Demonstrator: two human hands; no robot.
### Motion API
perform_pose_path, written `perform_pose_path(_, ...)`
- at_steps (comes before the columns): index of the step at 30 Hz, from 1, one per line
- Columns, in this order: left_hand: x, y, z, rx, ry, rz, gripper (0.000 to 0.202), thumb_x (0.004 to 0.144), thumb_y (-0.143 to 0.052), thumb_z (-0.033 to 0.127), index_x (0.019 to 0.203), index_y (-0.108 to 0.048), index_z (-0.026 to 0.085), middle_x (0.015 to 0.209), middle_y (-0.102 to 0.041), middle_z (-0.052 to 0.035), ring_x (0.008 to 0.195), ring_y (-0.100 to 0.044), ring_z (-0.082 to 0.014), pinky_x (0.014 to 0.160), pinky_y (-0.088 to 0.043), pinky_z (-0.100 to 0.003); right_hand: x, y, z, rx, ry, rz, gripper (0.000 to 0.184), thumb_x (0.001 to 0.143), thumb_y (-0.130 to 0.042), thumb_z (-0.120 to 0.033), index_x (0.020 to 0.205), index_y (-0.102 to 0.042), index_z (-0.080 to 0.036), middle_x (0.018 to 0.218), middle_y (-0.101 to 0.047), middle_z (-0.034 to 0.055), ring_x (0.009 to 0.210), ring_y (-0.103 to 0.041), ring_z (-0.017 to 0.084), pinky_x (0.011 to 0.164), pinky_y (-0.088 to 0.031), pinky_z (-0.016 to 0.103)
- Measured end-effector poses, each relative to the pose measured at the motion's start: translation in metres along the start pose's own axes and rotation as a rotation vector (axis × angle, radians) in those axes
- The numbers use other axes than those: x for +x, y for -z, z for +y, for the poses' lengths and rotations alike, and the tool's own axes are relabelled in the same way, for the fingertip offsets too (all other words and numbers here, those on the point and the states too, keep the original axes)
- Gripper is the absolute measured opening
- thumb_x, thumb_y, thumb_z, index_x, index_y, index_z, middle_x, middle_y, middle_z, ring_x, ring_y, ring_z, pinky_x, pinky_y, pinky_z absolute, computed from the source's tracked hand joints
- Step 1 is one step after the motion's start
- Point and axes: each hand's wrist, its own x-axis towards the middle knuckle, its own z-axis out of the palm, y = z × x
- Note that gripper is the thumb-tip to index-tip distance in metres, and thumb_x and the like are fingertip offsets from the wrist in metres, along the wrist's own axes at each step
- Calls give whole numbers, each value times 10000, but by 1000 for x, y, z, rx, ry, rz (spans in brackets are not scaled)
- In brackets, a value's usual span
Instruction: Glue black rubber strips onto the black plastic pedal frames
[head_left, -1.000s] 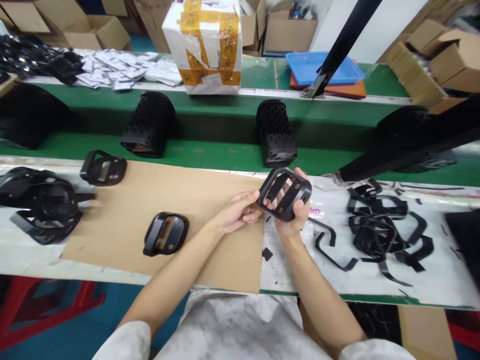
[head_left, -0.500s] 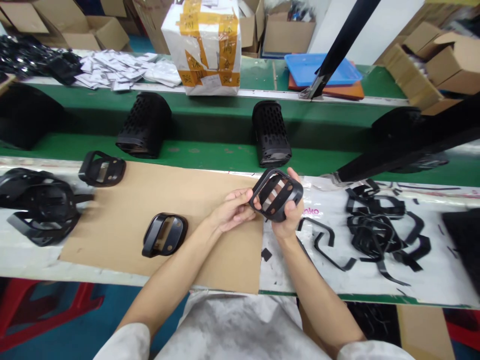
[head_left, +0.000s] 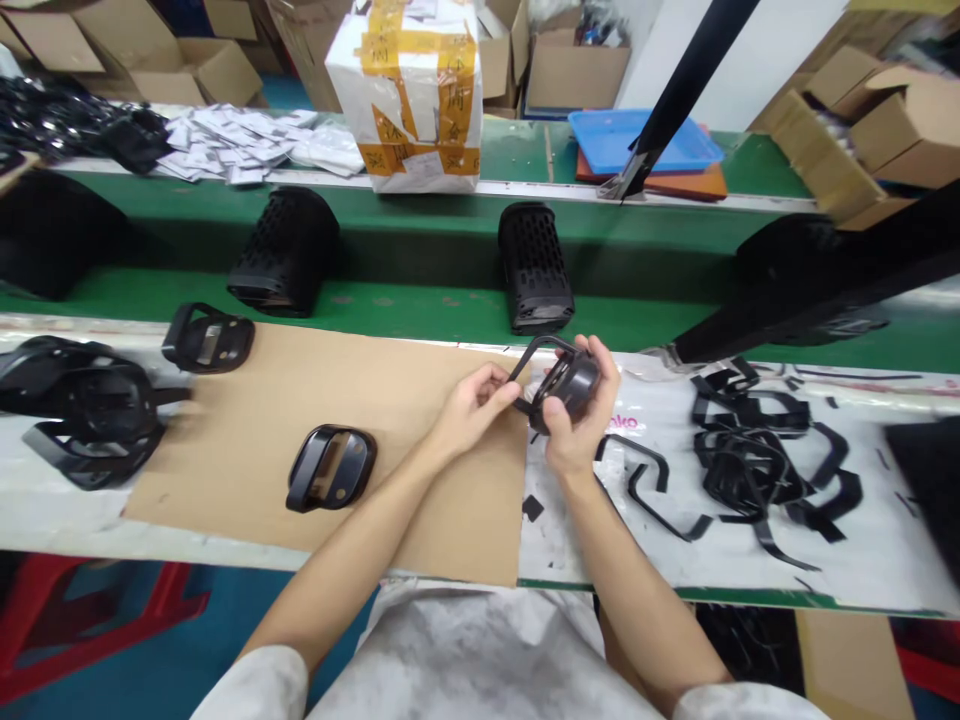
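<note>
Above the right edge of the cardboard sheet I hold a black plastic cover with a handle loop. My right hand wraps round its body, thumb on the near side. The fingers of my left hand pinch the loop on its left side. Two similar black handled covers lie on the cardboard, one near the middle and another at the far left corner. Several bent black strips lie in a loose pile to the right of my right hand.
Two black perforated housings sit on the green bench behind. More black parts are heaped at the left. A dark slanted post crosses the right side. Behind are a taped white box and a blue tray.
The held cover has turned in my hands, so its loop now points up and left and its body shows more side-on. My left fingers have shifted slightly along the loop.
</note>
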Motion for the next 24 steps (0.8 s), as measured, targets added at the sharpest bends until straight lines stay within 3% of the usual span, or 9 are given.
perform_pose_path(3, 0, 3, -5, 372, -77, 39, 448, 930, -656, 535, 686, -503, 191, 607, -445, 42, 581, -408, -110, 575, -289, -252, 2, 0, -6, -195, 166, -32, 775, 897, -723, -554, 1554, -454, -243, 1504, -500, 173, 1464, -466, 415, 1197, -412, 657)
perform_pose_path(5, 1, 4, -9, 476, -59, -2, 457, 970, -569, 536, 676, -522, 189, 607, -486, 21, 579, -437, -125, 577, -291, -262, 2, -1, -12, -252, 222, -81, 784, 869, -742, -516, 1548, -459, -245, 1507, -496, 173, 1453, -475, 414, 1202, -402, 669)
perform_pose_path(12, 2, 8, -11, 566, -62, -21, 394, 1005, -508, 389, 671, -571, 189, 683, -654, -55, 636, -590, -192, 620, -368, -275, 1, -4, -24, -308, 232, -163, 809, 816, -804, -436, 1541, -472, -292, 1530, -470, 162, 1426, -502, 423, 1174, -432, 690)
perform_pose_path(17, 3, 7, -15, 416, -72, 50, 333, 970, -597, 348, 677, -606, 190, 668, -661, -33, 623, -587, -185, 613, -383, -265, -2, -4, -19, -219, 200, -210, 903, 831, -832, -508, 1613, -417, -328, 1630, -396, 144, 1516, -399, 439, 1237, -344, 702)
perform_pose_path(19, 7, 6, -20, 277, -57, 132, 274, 952, -634, 330, 717, -638, 190, 703, -680, -26, 665, -597, -189, 643, -425, -267, -3, -4, -15, -95, 135, -221, 890, 918, -720, -619, 1661, -340, -311, 1700, -315, 139, 1564, -336, 423, 1250, -337, 681)
perform_pose_path(21, 10, 7, -26, 142, -22, 228, 214, 933, -677, 328, 767, -668, 193, 754, -706, -34, 751, -624, -209, 688, -469, -276, -4, -5, -11, 52, -31, -218, 833, 989, -610, -657, 1671, -303, -288, 1704, -327, 149, 1534, -412, 384, 1216, -424, 611)
perform_pose_path(23, 13, 10, -29, 41, 20, 274, 173, 884, -753, 317, 788, -677, 195, 792, -716, -50, 834, -639, -230, 721, -492, -282, -5, -8, -8, 153, -257, -245, 743, 1002, -624, -636, 1601, -398, -259, 1537, -546, 167, 1306, -649, 320, 1054, -586, 484)
perform_pose_path(24, 13, 12, -31, -6, 44, 262, 173, 849, -793, 303, 782, -673, 197, 798, -712, -54, 858, -639, -236, 729, -497, -283, -5, -9, -8, 184, -375, -285, 670, 994, -652, -627, 1516, -485, -242, 1343, -678, 149, 1094, -743, 279, 903, -643, 411)
